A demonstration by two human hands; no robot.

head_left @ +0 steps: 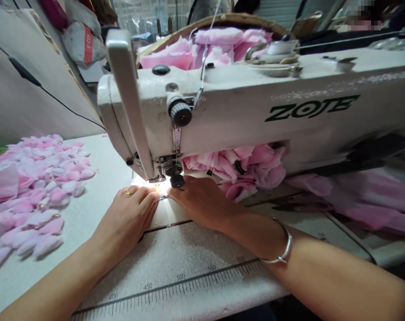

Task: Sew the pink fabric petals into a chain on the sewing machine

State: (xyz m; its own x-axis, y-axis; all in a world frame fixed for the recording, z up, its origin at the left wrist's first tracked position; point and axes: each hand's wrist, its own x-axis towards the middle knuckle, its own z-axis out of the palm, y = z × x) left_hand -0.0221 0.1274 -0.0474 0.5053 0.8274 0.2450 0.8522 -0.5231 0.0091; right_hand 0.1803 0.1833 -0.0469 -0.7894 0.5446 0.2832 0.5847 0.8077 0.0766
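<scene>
A white sewing machine (222,116) marked ZOJE spans the view, its lamp lighting the needle area. My left hand (130,211), with a gold ring, lies just left of the presser foot (162,189), fingers pressed together. On the other side, my right hand (198,198) has its fingers bent close to the foot, and a silver bangle circles the wrist. What the fingertips hold, if anything, is hidden by the glare and the fingers. Bunched pink fabric (252,169) lies under the machine arm, behind my right hand.
Many small pink and white padded pieces (38,191) cover the table's left side. Behind the machine stands a basket (229,18) of pink fabric. More pink cloth (362,196) lies at the right. A printed ruler (175,285) runs along the front edge.
</scene>
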